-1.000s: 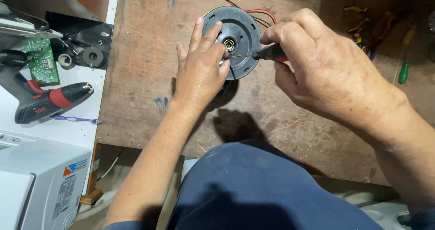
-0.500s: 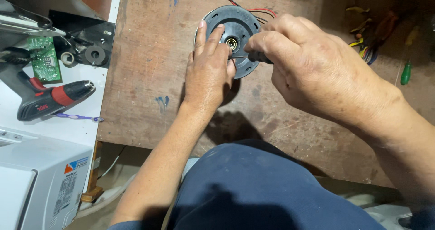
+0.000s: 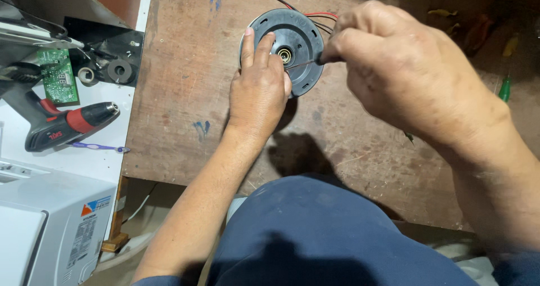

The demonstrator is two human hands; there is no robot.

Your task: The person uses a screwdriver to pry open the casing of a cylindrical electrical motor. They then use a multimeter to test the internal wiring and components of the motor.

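Round dark-grey plastic motor housing [image 3: 289, 47], bench 12 o'clock. L hand [image 3: 259, 92] flat on it, unclenched; R hand [image 3: 394, 66] clenched on thin screwdriver [image 3: 304, 63] at hub. Risk: tip slips, jabs L fingers [image 3: 263, 45].

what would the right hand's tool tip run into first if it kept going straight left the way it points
Most likely the brass hub at the centre of the round grey motor housing; the right hand aims its screwdriver there, though depth is unclear.

Warm, even overhead light, sharp focus, a soft shadow under the left hand [image 3: 257, 97], dim upper-right corner
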